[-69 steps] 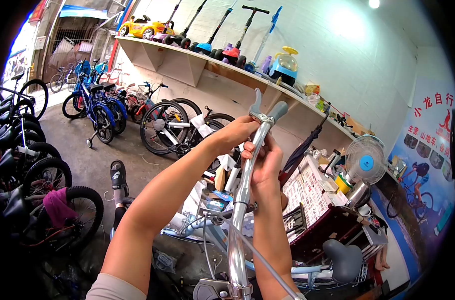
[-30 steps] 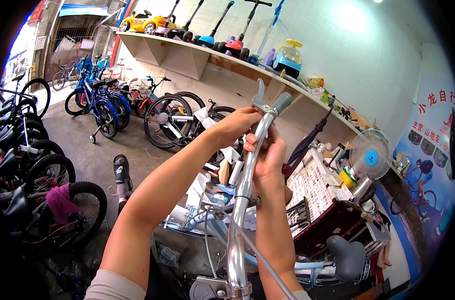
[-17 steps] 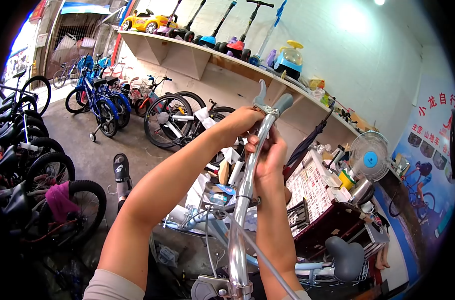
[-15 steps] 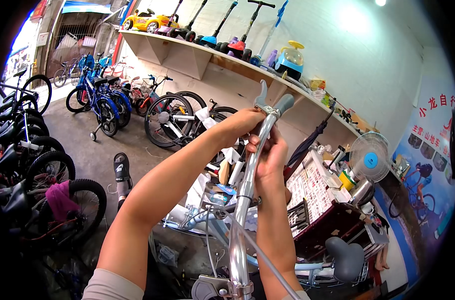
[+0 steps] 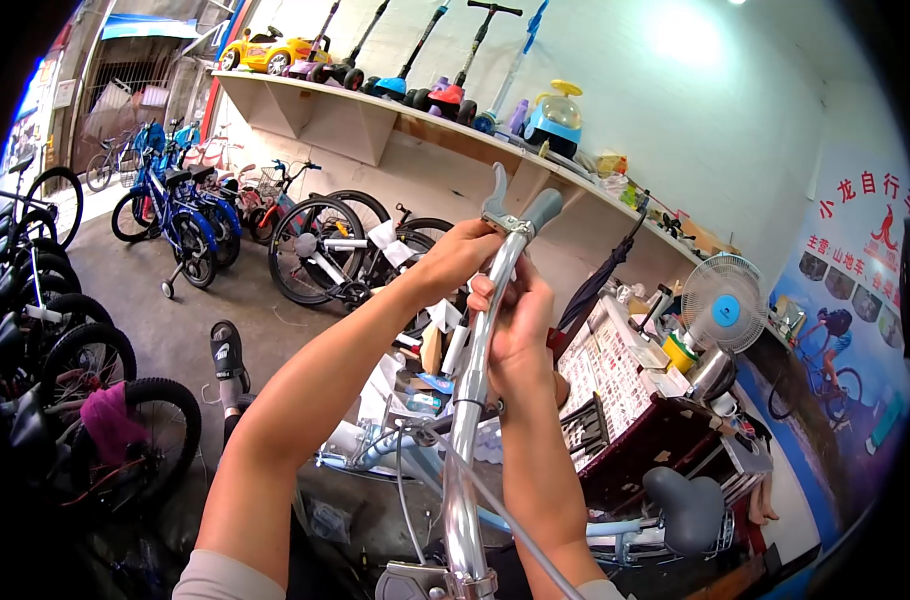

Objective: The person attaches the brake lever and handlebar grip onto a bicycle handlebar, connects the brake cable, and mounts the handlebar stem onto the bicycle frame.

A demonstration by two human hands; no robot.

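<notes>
A shiny chrome handlebar [image 5: 471, 400] runs up the middle of the view, with a grey grip [image 5: 543, 209] on its far end. Beside that grip a grey brake lever [image 5: 497, 196] is clamped to the bar. My left hand [image 5: 462, 260] is closed at the lever's clamp, its fingertips partly hidden behind the bar. Just below, my right hand [image 5: 520, 325] wraps its fingers around the handlebar from the right. A cable [image 5: 510, 515] crosses the lower part of the bar. Under my arms lies a light blue bicycle frame [image 5: 430, 465] with a dark saddle [image 5: 687, 510].
Bicycles [image 5: 320, 250] stand along the wall, and more black ones [image 5: 85, 350] crowd the left. A shelf [image 5: 415, 120] carries scooters and a yellow toy car [image 5: 275, 50]. At right, a cabinet [image 5: 615, 400] stands near a fan [image 5: 727, 305]. A person's sandalled foot [image 5: 227, 352] is at left.
The view has turned slightly, so the surroundings sit further left. Both hands keep their places at the bar and lever; little else differs.
</notes>
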